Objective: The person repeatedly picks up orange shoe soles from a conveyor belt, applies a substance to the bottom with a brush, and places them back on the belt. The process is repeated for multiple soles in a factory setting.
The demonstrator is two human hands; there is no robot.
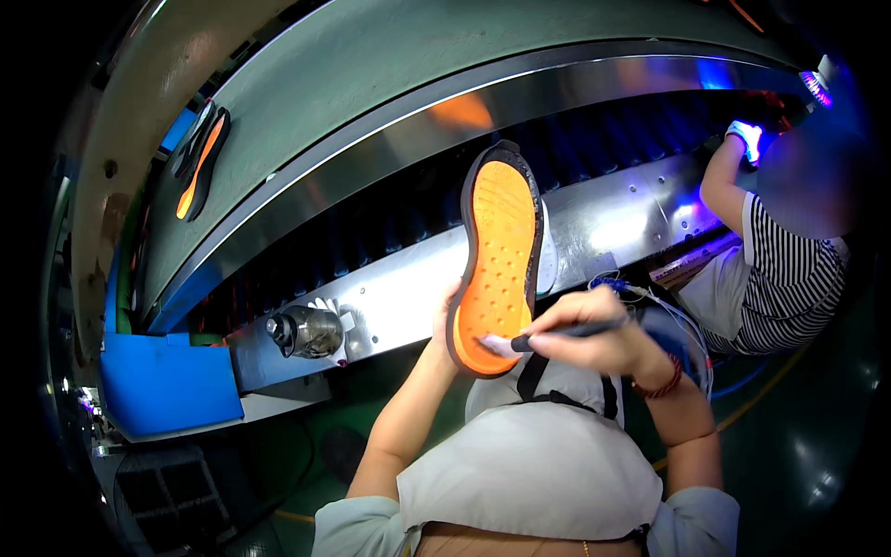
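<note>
My left hand grips a shoe sole by its left edge near the heel, most of the fingers hidden beneath it. The sole has an orange inside and a raised black rim, and it is held with the toe pointing away from me. Between the closed fingers of my right hand is a dark-handled brush. Its pale bristles touch the orange surface at the heel. A white rounded object shows partly behind the sole's right edge; its kind is unclear.
A green conveyor belt with a metal side runs across the far side, carrying black and orange soles at left. On the metal ledge stands a dark bottle. A blue box is at left. Another person works at right, beside cables.
</note>
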